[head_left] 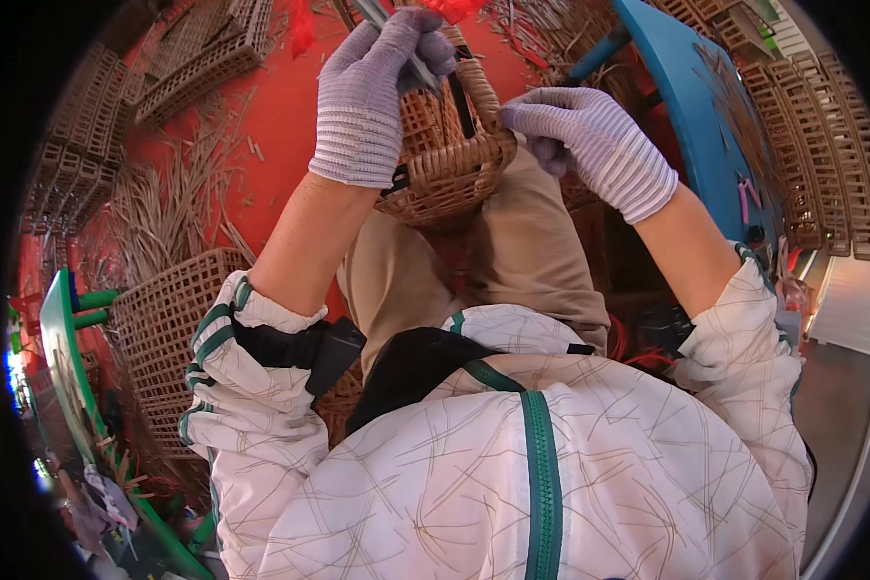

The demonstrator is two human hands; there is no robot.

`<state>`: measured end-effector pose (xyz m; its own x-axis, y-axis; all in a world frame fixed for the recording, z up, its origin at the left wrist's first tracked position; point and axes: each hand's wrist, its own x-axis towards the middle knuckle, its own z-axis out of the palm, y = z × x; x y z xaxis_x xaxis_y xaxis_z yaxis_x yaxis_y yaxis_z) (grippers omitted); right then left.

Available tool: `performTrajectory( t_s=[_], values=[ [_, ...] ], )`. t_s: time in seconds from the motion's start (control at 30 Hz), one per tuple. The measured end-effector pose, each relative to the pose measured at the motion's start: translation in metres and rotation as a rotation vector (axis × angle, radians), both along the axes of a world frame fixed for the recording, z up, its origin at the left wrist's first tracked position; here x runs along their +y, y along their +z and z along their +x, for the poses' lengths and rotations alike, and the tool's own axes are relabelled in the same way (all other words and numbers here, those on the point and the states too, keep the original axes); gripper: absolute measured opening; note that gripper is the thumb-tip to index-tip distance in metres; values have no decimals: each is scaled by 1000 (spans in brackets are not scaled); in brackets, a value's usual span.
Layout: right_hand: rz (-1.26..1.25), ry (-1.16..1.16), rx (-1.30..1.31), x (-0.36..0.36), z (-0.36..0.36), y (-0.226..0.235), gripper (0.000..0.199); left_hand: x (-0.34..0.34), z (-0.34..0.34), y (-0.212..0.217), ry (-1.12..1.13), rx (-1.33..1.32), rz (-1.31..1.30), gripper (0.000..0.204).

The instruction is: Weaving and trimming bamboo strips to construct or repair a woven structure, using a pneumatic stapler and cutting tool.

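Note:
Between my knees sits a brown wicker basket (445, 175) with a thick braided rim and an open-weave inside. My left hand (382, 82), in a pale purple-and-white knit glove, is closed around a slim grey metal tool (423, 73). The tool's narrow end points down over the basket, and its kind is mostly hidden by the fingers. On the basket's right side, my gloved right hand (590, 140) has its fingers curled together, with the fingertips pinching at the braided rim. Any loose strand between them is too small to make out.
Woven lattice panels lie on the red floor (285, 126), with one panel (179, 338) on the left. Cut strips (169, 213) are scattered there. A blue table (681, 116) stands at right, near stacked lattice pieces (822, 145). A green-edged stool (63, 329) is at left.

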<state>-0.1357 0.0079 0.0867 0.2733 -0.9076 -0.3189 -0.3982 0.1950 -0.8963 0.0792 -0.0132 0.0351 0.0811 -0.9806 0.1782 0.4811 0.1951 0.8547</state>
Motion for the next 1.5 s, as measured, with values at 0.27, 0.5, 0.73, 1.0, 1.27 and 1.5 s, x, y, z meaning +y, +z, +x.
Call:
performTrajectory(
  t_s=[0.27, 0.5, 0.73, 1.0, 1.27, 1.5],
  values=[
    [294, 52, -115, -13, -1, 6, 28, 6, -1, 0, -24, -114, 58, 31],
    [314, 77, -78, -15, 3, 11, 27, 19, -3, 26, -132, -9, 202, 7],
    [-101, -64, -173, 23, 7, -30, 15, 35, -1, 21, -41, -236, -84, 18],
    [-220, -197, -395, 31, 9, -50, 13, 44, 0, 16, -103, -384, -278, 16],
    [-276, -238, -467, 30, 9, -64, 9, 46, 2, 18, -46, -654, -474, 17],
    [-277, -198, -516, 28, 3, -74, 5, 59, 2, 19, -130, -1210, -895, 22]
  ],
)
